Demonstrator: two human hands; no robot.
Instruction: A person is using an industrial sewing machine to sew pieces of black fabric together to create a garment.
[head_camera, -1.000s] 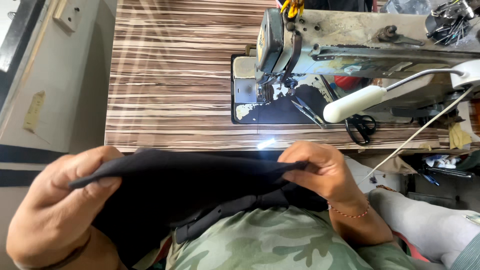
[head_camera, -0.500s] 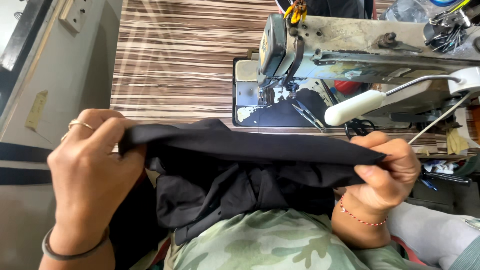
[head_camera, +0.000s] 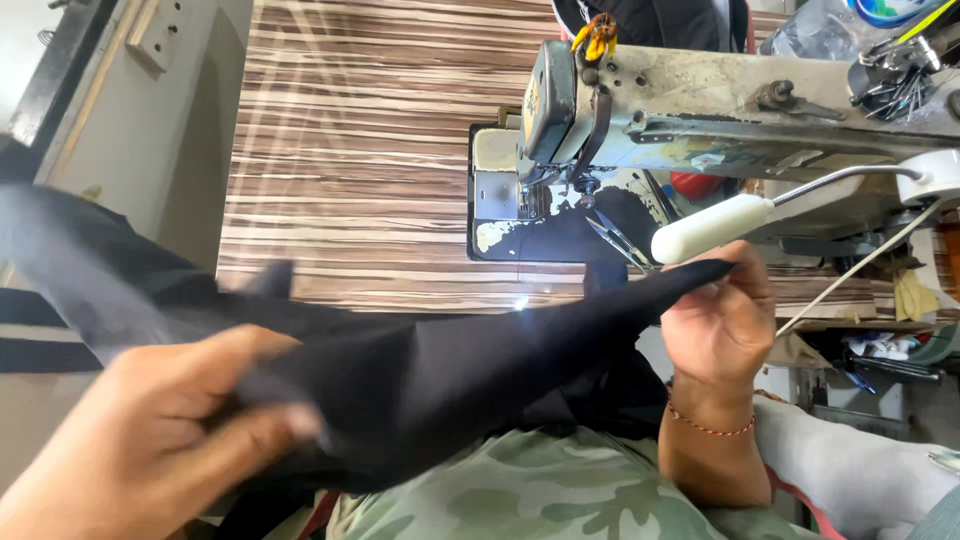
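Since a moment ago the black fabric (head_camera: 450, 370) has swung leftward: left hand (head_camera: 150, 440), blurred, clamps its near edge, right hand (head_camera: 715, 320) pinches the far corner just below the sewing machine (head_camera: 700, 120), above the striped counter (head_camera: 350, 180).

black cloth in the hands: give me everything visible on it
The black cloth is plain, matte and looks like a thin woven fabric, with no print or trim in view. It is stretched across the lap, in front of the striped wooden table. The right hand pinches one pointed corner, raised near the sewing machine; the left hand has a grip on the other side, where the cloth is blurred. Folds hang below.
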